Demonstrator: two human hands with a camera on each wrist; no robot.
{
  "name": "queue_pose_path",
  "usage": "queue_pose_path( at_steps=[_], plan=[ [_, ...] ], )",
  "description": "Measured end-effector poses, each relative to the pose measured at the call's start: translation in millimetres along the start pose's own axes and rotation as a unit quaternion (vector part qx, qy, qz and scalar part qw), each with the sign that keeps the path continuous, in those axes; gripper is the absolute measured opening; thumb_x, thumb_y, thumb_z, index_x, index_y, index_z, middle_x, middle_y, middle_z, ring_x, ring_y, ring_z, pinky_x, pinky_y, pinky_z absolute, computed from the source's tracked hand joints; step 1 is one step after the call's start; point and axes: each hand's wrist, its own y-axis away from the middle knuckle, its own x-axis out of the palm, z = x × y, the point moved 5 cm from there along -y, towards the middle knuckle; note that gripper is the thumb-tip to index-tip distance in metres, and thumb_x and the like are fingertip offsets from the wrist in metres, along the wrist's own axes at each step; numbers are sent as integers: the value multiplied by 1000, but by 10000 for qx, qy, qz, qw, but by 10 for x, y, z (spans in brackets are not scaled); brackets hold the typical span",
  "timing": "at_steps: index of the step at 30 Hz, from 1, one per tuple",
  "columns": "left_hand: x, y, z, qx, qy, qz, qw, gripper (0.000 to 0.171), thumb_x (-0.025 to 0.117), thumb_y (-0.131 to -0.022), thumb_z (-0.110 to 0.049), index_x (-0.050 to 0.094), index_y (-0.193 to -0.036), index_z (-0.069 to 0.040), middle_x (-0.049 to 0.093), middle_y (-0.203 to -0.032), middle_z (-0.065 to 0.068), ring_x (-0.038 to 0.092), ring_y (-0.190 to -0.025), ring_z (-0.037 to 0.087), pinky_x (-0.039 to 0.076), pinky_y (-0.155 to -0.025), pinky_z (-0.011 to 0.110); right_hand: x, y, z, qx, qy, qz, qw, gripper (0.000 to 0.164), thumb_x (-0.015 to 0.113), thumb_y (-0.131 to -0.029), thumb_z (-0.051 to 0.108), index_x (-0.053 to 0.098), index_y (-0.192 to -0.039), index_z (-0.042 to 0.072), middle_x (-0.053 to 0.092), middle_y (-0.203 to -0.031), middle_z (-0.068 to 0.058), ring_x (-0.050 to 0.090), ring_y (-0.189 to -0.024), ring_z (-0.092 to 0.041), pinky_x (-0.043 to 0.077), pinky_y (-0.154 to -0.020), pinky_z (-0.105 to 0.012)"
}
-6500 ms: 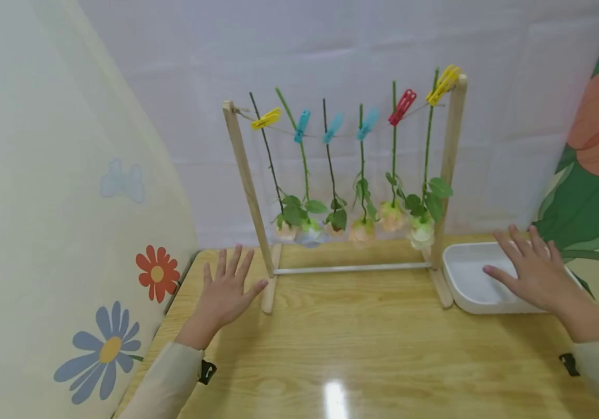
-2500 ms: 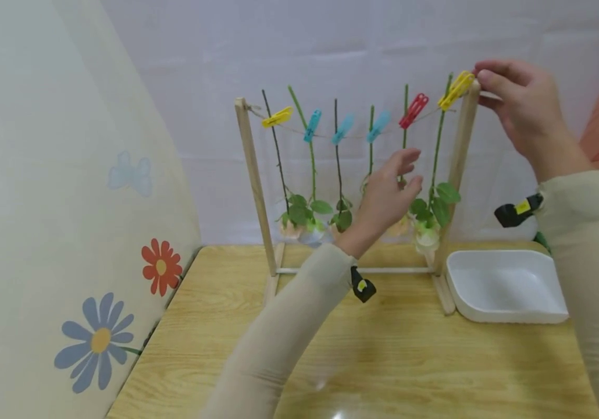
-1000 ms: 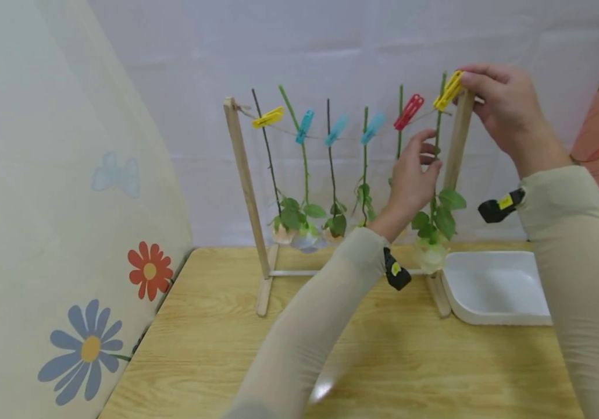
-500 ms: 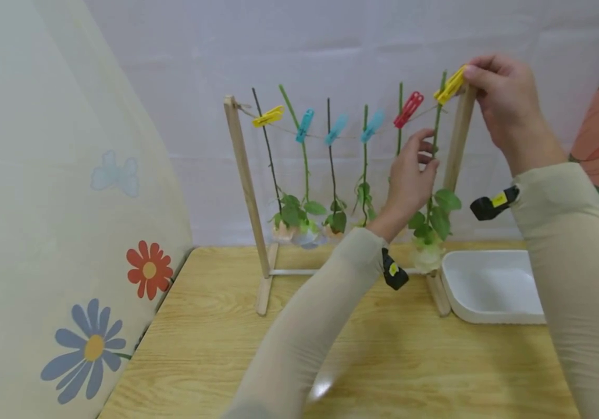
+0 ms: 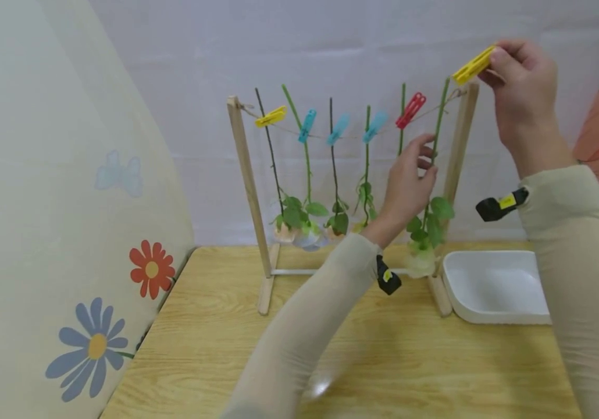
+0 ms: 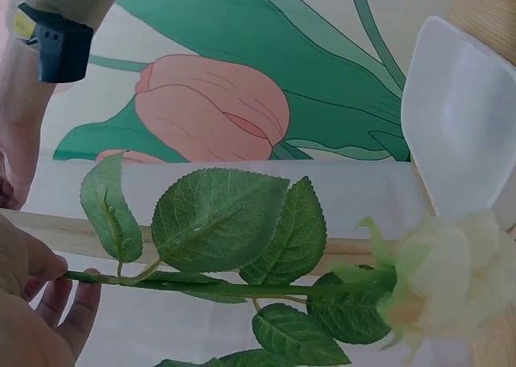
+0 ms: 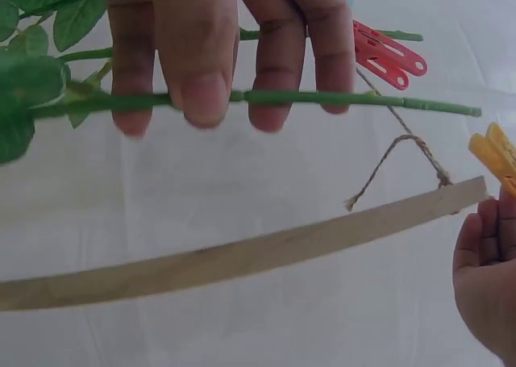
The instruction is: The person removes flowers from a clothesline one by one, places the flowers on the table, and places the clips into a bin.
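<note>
Head view: yellow clothespin [image 5: 471, 66] pinched above the string [image 7: 443, 176], pale rose [image 5: 421, 259] held by its stem [image 5: 440, 116]

At two o'clock in the head view, the yellow clothespin is grasped between thumb and fingers of the right hand [image 5: 527, 96]. It is held apart from the stem, whose cut tip lies just beside it at eight o'clock. The stem is pinched by the left hand [image 5: 408, 180] between thumb and fingers, so the pale rose is held with its bloom toward six o'clock and its leaves close above.

At twelve o'clock from the left hand, another stem is clipped to the string by a red clothespin [image 5: 411, 110]. Onward toward nine o'clock, stems are clipped by three blue clothespins [image 5: 307, 125] and a second yellow clothespin [image 5: 270, 116]; blooms are hung downward. The string is carried by a wooden rack [image 5: 245, 157], stood on a wood-grained table [image 5: 216, 326]. Between four and five o'clock from the left hand, a white tray [image 5: 498, 285] is set just beside the rack's foot. Painted flowers [image 5: 151, 269] are seen on the wall near eight o'clock.
</note>
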Motion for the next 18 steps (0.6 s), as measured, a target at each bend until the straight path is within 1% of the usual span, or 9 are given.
queue_pose_path(
  at_steps=[1, 5, 8, 11, 15, 18],
  plan=[
    [-8, 7, -2, 60, -6, -6, 10000, 53, 66, -93, 4, 50, -143, -5, 67, -117, 9, 65, -95, 13, 48, -81, 9, -17, 9, 8, 19, -25, 23, 10000, 14, 57, -102, 6, 63, -109, -5, 59, -108, -12, 59, -101, -21, 50, -93, -25],
    [-47, 40, -29, 293, 27, 20, 9996, 54, 66, -92, 6, 50, -143, -4, 67, -117, 11, 66, -95, 16, 49, -79, 9, -103, 63, 35, 31, -442, 197, 9988, 21, 56, -102, 7, 60, -117, -8, 58, -112, -14, 58, -104, -24, 51, -94, -28],
    [-77, 72, -61, 318, 93, 134, 9994, 56, 66, -93, 6, 48, -145, -5, 66, -118, 11, 66, -97, 16, 52, -77, 11, -189, 125, 47, -13, -685, 401, 9968, 24, 57, -102, 6, 58, -120, -10, 57, -113, -16, 57, -105, -26, 50, -94, -30],
    [-101, 110, -95, 295, 131, 316, 9990, 58, 65, -94, 5, 46, -147, -7, 64, -121, 11, 65, -99, 15, 53, -75, 12, -270, 196, 44, -43, -770, 579, 9953, 25, 57, -102, 5, 56, -122, -10, 57, -114, -17, 57, -105, -26, 48, -94, -31],
    [-148, 161, -142, 538, 119, 392, 9977, 57, 65, -94, 4, 45, -147, -4, 64, -120, 12, 65, -98, 16, 53, -72, 11, -358, 287, 18, -95, -930, 802, 9924, 23, 57, -101, 1, 55, -120, -13, 57, -111, -19, 57, -102, -28, 49, -93, -32],
    [-193, 196, -153, 734, 94, 394, 9965, 56, 65, -95, 4, 45, -147, -2, 64, -118, 13, 66, -97, 17, 53, -71, 11, -434, 348, -18, -155, -825, 819, 9931, 21, 58, -100, 0, 56, -117, -12, 58, -109, -19, 58, -99, -28, 50, -90, -30]
  ],
)
